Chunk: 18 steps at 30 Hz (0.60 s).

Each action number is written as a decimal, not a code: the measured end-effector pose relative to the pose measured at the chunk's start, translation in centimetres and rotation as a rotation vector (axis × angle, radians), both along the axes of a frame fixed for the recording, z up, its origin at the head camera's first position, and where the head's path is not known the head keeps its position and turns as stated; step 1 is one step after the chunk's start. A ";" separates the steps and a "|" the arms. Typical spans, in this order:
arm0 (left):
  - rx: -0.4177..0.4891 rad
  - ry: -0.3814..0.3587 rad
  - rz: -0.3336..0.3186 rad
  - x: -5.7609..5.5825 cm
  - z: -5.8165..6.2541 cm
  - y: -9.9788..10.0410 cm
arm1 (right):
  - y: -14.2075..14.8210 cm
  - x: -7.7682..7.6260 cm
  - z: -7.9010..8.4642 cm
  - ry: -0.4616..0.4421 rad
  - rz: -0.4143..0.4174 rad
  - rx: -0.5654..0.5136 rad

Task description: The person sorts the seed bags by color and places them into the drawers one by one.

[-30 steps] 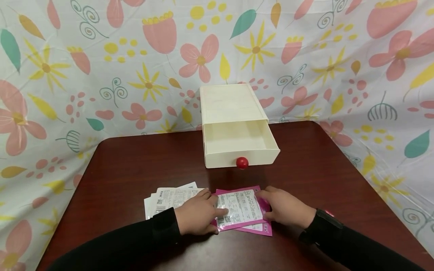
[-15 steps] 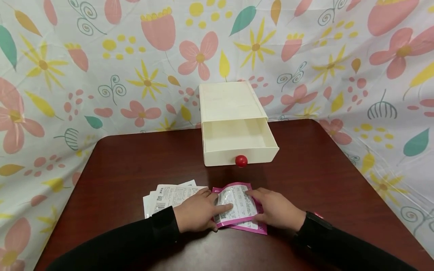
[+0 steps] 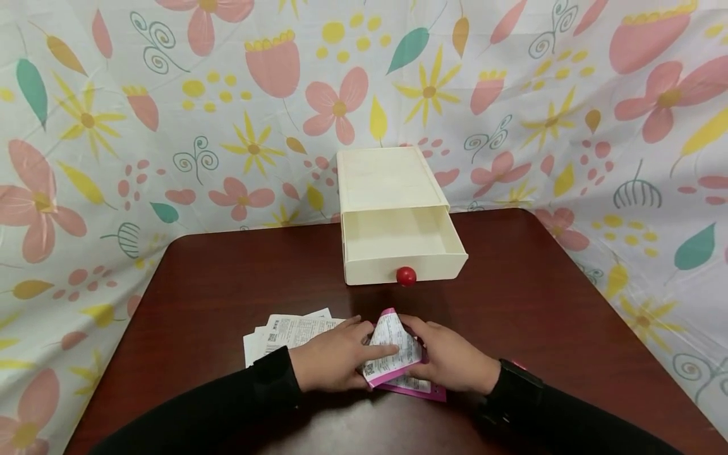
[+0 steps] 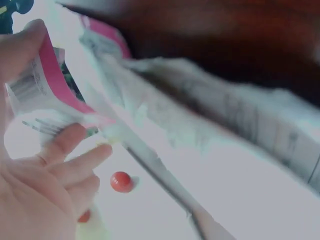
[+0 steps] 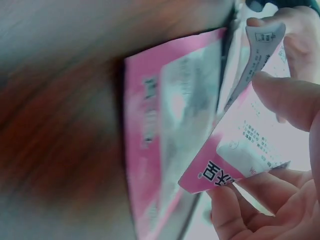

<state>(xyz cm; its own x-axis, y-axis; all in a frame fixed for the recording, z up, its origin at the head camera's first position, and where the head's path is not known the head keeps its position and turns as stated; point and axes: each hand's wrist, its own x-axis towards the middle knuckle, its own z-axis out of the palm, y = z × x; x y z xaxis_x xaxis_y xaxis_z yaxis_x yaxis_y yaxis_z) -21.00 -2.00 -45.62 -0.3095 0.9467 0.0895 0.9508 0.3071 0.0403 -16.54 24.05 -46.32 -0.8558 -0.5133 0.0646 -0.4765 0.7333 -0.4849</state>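
In the head view, both hands hold a pink-edged sachet [image 3: 391,330] with a white printed label, bent upward into a curve between them. My left hand [image 3: 332,355] has its thumb across the label at the left side. From the right, my right hand [image 3: 452,355] pinches the sachet; in the right wrist view its thumb [image 5: 287,97] lies on one face, with the fingers behind. A second pink sachet [image 5: 150,110] lies on the table underneath. White printed sachets [image 3: 292,330] are spread just left of my left hand, which partly covers them.
A cream box [image 3: 387,180] stands at the back of the dark wooden table [image 3: 227,278]. Its drawer [image 3: 375,270] is pulled out, with a red knob [image 3: 406,276] facing me. A flowered cloth [image 3: 256,183] hangs behind the table.
The right hand has moved left, closer to the left hand. The top pink sachet, flat a second ago, has buckled upward into a fold, while the lower one stays on the table.
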 end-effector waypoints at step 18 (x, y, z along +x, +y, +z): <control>0.187 -0.209 -0.066 1.6 3.0 -2.5 | -1.4 2.6 3.8 0.050 0.085 -0.128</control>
